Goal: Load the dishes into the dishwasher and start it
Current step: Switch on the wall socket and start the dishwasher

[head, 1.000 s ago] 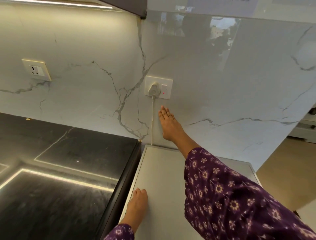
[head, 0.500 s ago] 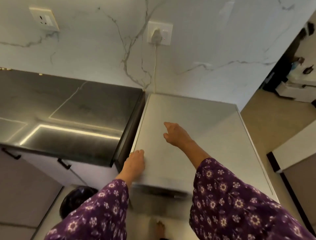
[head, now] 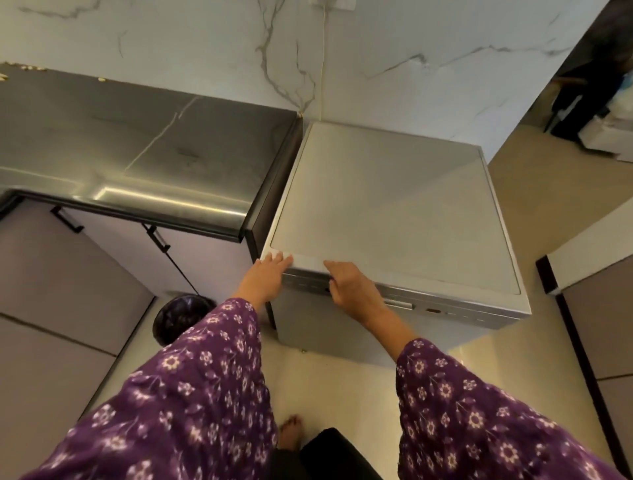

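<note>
Dishwasher (head: 394, 212), one: left hand (head: 270, 274) flat, released; right hand (head: 349, 287) grasping its front edge.

Your right hand (head: 352, 291) hides its own fingertips at the dishwasher (head: 394, 205) front, so its grip is unclear. Above the dishwasher the wall socket (head: 337, 3) is cut off, and the control panel (head: 445, 311) markings are too small to read.

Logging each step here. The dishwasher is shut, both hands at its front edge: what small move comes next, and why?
Probably pull the door open with the right hand: its fingers curl at the door's upper edge, the door is closed, and the left hand rests flat on the dishwasher top, likely bracing.
</note>
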Tool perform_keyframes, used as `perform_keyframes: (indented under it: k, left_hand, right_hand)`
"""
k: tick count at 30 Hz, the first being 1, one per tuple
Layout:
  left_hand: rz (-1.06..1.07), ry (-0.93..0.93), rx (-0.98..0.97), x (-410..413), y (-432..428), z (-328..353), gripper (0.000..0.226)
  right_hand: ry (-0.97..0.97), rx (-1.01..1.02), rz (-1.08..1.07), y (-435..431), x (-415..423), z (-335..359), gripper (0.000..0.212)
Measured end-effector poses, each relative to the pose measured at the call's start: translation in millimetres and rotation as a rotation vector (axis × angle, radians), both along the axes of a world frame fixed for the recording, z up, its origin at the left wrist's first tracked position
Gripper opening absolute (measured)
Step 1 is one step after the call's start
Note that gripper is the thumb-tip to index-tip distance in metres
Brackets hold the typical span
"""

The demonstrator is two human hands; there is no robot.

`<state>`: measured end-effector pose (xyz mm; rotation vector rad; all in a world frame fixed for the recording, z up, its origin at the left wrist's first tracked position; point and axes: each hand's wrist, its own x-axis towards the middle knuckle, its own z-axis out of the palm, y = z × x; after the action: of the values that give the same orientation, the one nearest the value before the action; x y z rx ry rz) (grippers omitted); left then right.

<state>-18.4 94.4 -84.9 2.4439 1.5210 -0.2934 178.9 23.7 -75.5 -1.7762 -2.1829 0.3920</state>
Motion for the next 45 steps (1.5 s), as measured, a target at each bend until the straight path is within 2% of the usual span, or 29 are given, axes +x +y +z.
perform_keyframes:
  k: [3, 6, 9, 16, 22, 30, 39, 45]
  left_hand:
    - [0.017, 0.017, -0.034, 8, -2, 1, 0.073]
    - [0.064, 0.035, -0.039, 13, -9, -2, 0.076]
    - [0.064, 0.054, -0.003, 12, -13, -6, 0.078]
    - [-0.001, 0.085, 0.010, 3, -4, -8, 0.085]
    - [0.014, 0.019, -0.032, -6, 0, -14, 0.091]
    - [0.035, -0.085, -0.007, -9, -6, -22, 0.089]
    - [0.037, -0.145, 0.007, -14, -6, -29, 0.092]
    - [0.039, -0.171, -0.026, -14, -6, -32, 0.093]
  right_hand:
    - [-0.107, -0.132, 0.088, -26, -7, -29, 0.058]
    - [-0.225, -0.332, 0.102, -43, -17, -52, 0.076]
    - [-0.322, -0.390, 0.115, -45, -32, -68, 0.089]
    - [-0.461, -0.326, 0.110, -7, -66, -78, 0.081]
    - [-0.548, -0.326, 0.044, 15, -85, -96, 0.079]
    - [-0.526, -0.351, -0.104, 11, -102, -125, 0.092]
    - [-0.487, -0.267, -0.182, 3, -116, -129, 0.086]
    - [-0.506, -0.340, -0.209, 11, -121, -125, 0.088]
